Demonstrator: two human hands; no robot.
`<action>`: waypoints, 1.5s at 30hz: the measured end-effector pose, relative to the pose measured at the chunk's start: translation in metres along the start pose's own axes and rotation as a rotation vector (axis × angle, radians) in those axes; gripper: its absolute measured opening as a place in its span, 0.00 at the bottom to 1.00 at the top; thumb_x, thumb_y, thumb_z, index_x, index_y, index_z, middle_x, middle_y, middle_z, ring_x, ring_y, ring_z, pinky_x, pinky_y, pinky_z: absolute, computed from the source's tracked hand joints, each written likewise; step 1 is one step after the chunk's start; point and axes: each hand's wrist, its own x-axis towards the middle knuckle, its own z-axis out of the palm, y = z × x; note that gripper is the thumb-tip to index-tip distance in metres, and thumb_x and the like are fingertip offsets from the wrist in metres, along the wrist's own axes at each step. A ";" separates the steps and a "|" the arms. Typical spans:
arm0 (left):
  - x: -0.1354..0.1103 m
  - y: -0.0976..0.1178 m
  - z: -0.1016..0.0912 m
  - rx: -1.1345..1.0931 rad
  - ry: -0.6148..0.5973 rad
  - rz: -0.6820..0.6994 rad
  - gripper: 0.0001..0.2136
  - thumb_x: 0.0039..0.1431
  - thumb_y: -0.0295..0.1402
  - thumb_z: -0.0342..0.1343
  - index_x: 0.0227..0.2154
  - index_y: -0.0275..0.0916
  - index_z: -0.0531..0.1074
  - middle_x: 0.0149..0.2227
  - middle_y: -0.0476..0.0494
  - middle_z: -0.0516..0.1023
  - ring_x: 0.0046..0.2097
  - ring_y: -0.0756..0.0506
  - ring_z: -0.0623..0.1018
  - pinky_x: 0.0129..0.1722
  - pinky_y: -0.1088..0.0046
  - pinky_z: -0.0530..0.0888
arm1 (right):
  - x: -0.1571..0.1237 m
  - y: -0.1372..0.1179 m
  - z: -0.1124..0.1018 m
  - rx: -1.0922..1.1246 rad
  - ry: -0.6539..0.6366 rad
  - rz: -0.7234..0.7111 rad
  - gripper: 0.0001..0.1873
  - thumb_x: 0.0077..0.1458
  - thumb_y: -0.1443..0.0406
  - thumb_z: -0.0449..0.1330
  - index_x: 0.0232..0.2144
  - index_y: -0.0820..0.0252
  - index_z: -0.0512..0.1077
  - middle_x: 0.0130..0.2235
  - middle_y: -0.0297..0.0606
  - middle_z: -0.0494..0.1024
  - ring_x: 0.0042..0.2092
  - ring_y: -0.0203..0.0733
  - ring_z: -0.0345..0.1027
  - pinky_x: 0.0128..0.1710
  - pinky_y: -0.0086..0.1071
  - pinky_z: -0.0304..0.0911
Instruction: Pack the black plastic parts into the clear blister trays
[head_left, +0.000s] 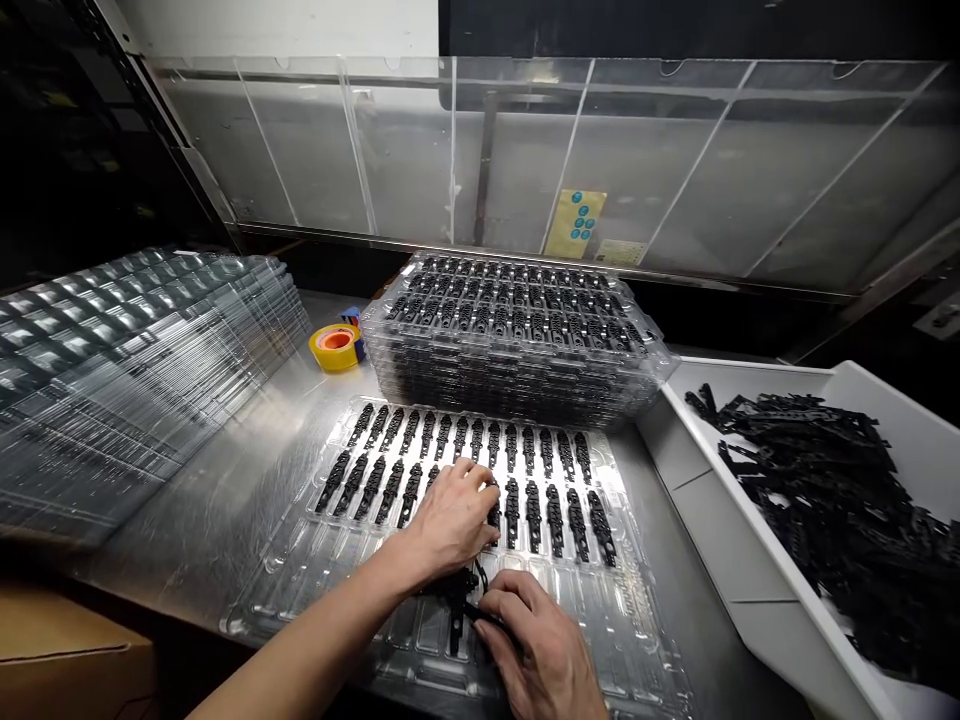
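A clear plastic tray (300,565) lies in front of me, with two rows of small black plastic parts (533,515) in its slots. Its nearest row of slots is mostly bare. Over the middle row, my left hand (454,515) is closed, thumb and fingers about a black plastic part (493,515) at a slot; the fingertips are partly hidden. My right hand (544,645), lower and to the right, has its fingers closed on black plastic parts that are mostly covered. Several loose black parts (456,628) lie in a bunch between the hands, over the near slots.
Behind the tray rises a stack of filled trays (517,370). Bare clear trays (187,370) are stacked at left, beside yellow tape (335,347). A white bin (750,560) of black parts (840,500) stands at right. A cardboard box (67,650) sits lower left.
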 end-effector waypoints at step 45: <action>0.029 0.088 0.021 -0.841 -0.320 -0.124 0.10 0.58 0.32 0.53 0.40 0.41 0.77 0.42 0.44 0.76 0.44 0.44 0.74 0.42 0.69 0.70 | -0.081 0.008 -0.144 -0.027 0.180 0.476 0.12 0.58 0.64 0.56 0.44 0.54 0.73 0.47 0.38 0.73 0.47 0.39 0.70 0.44 0.26 0.69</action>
